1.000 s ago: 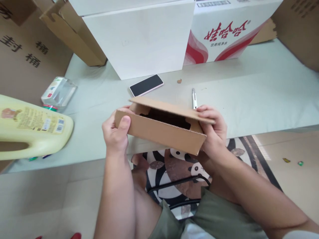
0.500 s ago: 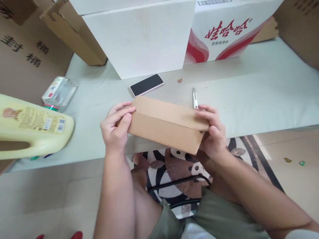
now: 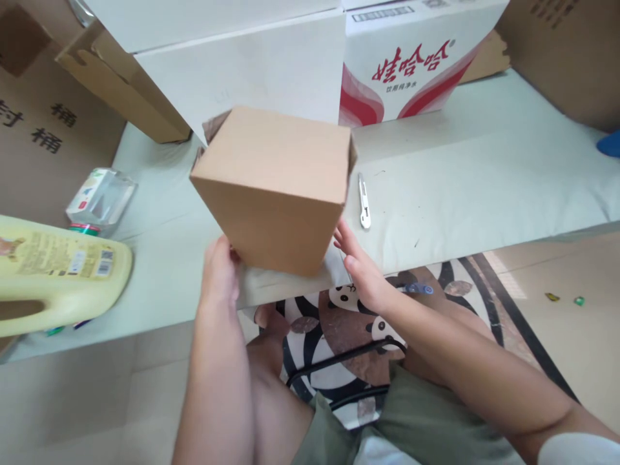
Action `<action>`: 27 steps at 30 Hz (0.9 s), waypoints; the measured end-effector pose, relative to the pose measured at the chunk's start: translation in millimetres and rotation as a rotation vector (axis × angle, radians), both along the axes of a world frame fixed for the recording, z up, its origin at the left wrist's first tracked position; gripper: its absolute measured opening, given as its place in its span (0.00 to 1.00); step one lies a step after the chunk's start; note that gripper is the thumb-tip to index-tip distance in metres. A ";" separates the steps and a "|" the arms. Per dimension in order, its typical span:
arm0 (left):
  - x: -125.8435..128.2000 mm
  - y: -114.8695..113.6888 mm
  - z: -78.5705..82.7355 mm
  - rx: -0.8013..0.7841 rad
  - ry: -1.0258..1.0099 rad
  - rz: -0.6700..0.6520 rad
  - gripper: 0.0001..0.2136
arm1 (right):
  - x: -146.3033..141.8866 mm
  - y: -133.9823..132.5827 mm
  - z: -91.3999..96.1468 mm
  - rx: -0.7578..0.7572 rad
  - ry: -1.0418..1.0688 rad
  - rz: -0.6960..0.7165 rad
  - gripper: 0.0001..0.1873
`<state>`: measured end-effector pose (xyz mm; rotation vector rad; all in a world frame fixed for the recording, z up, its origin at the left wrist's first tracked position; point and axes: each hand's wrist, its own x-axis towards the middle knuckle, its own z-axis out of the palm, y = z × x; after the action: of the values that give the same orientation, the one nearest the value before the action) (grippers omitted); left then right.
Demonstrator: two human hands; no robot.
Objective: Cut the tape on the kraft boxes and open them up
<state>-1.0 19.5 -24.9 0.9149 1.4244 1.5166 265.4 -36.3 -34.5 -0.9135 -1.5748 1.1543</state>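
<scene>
A brown cardboard box point(image 3: 271, 226), opened up into its full shape, stands upright near the front edge of the covered table, flaps jutting out at its left and right top ends. At its lower left corner is my left hand point(image 3: 220, 271), blurred, its fingers partly hidden, so their grip is unclear. My right hand point(image 3: 361, 265) is open beside the lower right side, fingers stretched and fingertips close to or against the cardboard. To the right of the box lies a white utility knife point(image 3: 364, 201) on the cloth.
White cartons point(image 3: 252, 71), one with red lettering point(image 3: 411, 77), stand behind. Toward the left are a clear bottle point(image 3: 101, 200) lying down, a yellow jug point(image 3: 62, 278) and large brown cartons point(image 3: 43, 168). A blue object point(image 3: 609, 143) shows at the right edge.
The box went from a low, narrow shape held in both hands to standing tall between them. My right hand has opened. The box covers where the phone lay; the view has shifted.
</scene>
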 end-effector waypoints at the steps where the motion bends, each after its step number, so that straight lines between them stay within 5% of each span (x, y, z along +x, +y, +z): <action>1: 7.2 -2.3 -1.2 -0.014 -0.012 -0.043 0.14 | -0.1 -1.6 -2.1 0.006 -0.043 -0.002 0.42; 6: 26.2 -11.2 1.3 0.033 0.032 -0.253 0.35 | 5.3 -3.1 -9.1 0.131 -0.218 -0.112 0.40; 10: 22.0 -11.9 -1.1 0.053 0.089 -0.173 0.32 | 9.1 -2.3 -0.2 0.285 -0.224 -0.139 0.38; 16: 22.7 -11.4 -10.8 -0.143 0.083 -0.181 0.34 | 13.2 -1.6 15.5 0.442 -0.207 -0.144 0.33; 23: 36.5 -6.2 -15.8 -0.218 0.038 -0.120 0.30 | 11.6 -0.8 16.8 0.511 -0.191 -0.172 0.31; 27: 44.5 -6.9 -10.8 -0.194 -0.009 -0.230 0.29 | 10.4 0.5 17.6 0.563 -0.178 -0.201 0.32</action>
<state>43.5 12.6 -35.7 0.9164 1.3813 1.1902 275.8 -35.8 -16.9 -0.7813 -1.7744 0.4538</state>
